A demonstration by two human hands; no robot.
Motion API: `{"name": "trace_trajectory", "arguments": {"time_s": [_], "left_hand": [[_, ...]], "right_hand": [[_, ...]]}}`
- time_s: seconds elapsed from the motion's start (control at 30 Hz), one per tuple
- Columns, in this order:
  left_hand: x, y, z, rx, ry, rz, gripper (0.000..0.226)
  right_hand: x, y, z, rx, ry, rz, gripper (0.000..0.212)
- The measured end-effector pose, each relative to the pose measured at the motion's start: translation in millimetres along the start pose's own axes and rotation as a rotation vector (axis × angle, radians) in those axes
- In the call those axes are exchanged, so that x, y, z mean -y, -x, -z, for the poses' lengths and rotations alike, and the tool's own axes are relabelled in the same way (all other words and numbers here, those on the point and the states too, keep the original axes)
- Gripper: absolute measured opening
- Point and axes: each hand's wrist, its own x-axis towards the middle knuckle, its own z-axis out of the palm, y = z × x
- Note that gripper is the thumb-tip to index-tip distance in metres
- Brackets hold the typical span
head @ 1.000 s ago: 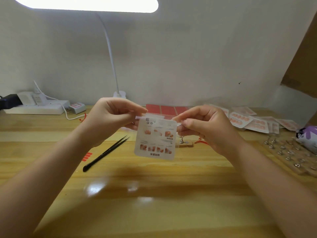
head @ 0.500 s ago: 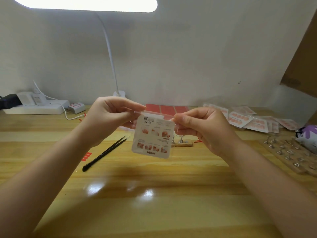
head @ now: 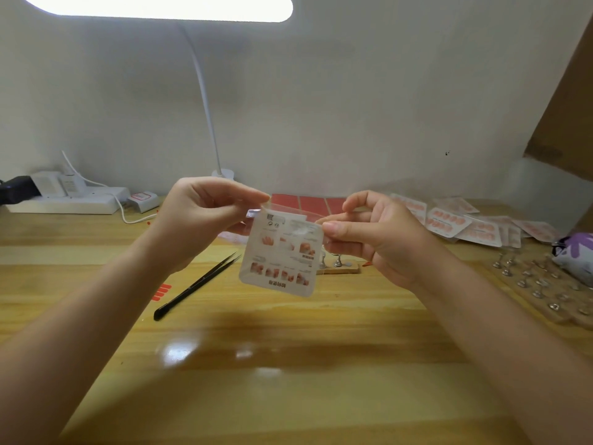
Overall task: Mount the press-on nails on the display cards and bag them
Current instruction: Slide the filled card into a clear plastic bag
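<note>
A white display card in a clear bag [head: 282,252] hangs in the air over the middle of the wooden table [head: 288,364], printed back side facing me. My left hand [head: 202,216] pinches the bag's top left corner between thumb and forefinger. My right hand [head: 372,232] pinches the top right edge, thumb on the front. The bag's clear flap sticks up above the card. A pile of bagged nail cards [head: 465,223] lies at the back right.
Black tweezers [head: 195,285] lie left of the card. Red sheets [head: 308,203] sit behind it, a small wooden nail stand [head: 340,266] under it. A wooden board with metal nail holders [head: 542,284] and a purple pouch [head: 574,255] are at the right. Lamp base [head: 223,173] and power strip [head: 64,202] stand at the back.
The bagged card has dropped slightly and tilted a little. My right thumb has slid along the top edge; both hands stay pinched on the bag.
</note>
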Motion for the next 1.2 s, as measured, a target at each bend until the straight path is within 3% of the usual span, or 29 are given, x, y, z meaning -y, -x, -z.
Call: {"name": "trace_trajectory", "arguments": {"time_s": [0.17, 0.23, 0.33, 0.5, 0.6, 0.73, 0.9, 1.0, 1.13, 1.2], "left_hand": [[-1, -3, -8, -0.004, 0.276, 0.291, 0.024], [-2, -4, -10, 0.029, 0.329, 0.39, 0.04], [-5, -4, -14, 0.118, 0.143, 0.4, 0.062], [-5, 1, -27, 0.081, 0.07, 0.384, 0.068], [-8, 3, -33, 0.036, 0.054, 0.347, 0.066], [-11, 8, -39, 0.016, 0.053, 0.326, 0.065], [-11, 3, -33, 0.037, 0.245, 0.408, 0.058], [-5, 0, -28, 0.08, 0.356, 0.47, 0.051], [2, -2, -21, 0.141, 0.365, 0.524, 0.031], [5, -3, -16, 0.153, 0.322, 0.521, 0.034]], "right_hand": [[1, 2, -4, -0.103, 0.063, 0.038, 0.033], [1, 4, -7, -0.127, 0.117, 0.07, 0.031], [1, 7, -13, -0.123, 0.175, 0.103, 0.028], [1, 10, -19, -0.102, 0.275, 0.145, 0.026], [-1, 9, -20, -0.084, 0.288, 0.116, 0.033], [-5, 11, -23, -0.065, 0.354, 0.117, 0.057], [-1, 9, -15, -0.06, 0.282, 0.13, 0.046], [-1, 7, -11, -0.058, 0.278, 0.097, 0.053], [1, 5, -8, -0.055, 0.194, 0.055, 0.054], [2, 3, -5, -0.059, 0.166, 0.041, 0.055]]}}
